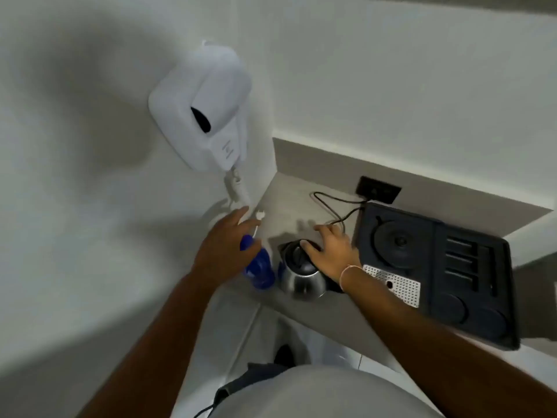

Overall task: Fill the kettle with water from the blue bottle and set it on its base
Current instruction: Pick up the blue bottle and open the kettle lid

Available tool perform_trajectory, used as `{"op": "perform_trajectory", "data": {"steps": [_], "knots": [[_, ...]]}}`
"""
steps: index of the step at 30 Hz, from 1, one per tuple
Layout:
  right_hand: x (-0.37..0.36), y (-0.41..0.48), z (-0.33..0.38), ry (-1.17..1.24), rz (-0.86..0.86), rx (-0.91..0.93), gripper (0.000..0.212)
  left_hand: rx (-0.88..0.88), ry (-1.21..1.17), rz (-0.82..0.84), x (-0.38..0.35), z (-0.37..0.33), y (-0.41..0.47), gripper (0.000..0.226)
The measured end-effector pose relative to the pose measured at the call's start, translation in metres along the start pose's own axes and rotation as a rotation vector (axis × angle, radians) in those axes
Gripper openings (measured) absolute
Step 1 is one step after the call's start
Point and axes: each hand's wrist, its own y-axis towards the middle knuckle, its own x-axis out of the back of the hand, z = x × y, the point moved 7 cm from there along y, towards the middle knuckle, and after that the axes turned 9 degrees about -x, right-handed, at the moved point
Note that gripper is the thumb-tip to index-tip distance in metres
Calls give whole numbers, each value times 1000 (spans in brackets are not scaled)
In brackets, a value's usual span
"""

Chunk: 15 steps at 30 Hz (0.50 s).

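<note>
On counter: left hand half-hides blue bottle, grip unclear; right hand spread on kettle.

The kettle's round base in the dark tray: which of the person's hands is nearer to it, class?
Right. The right hand rests on the kettle, just left of the base. The left hand is farther left, at the blue bottle beyond the kettle.

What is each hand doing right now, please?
Left hand: fingers spread, reaching onto the bottle; no closed grip yet.
Right hand: open, fingers resting on the kettle lid.
</note>
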Motion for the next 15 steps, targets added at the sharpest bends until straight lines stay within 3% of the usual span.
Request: {"op": "perform_trajectory", "data": {"steps": [4, 7, 12, 15], "knots": [[-24, 0, -17, -25, 156, -122, 79, 85, -176, 183, -9, 8, -17, 62], [-34, -2, -20, -48, 206, -163, 85, 101, -195, 182, -4, 10, -20, 61], [-20, -6, -16, -241, 166, -161, 74, 43, -118, 32, 13, 8, -14, 46], [-20, -6, -15, -295, 130, -182, 82, 80, -153, -162, 28, 12, -25, 46]]}}
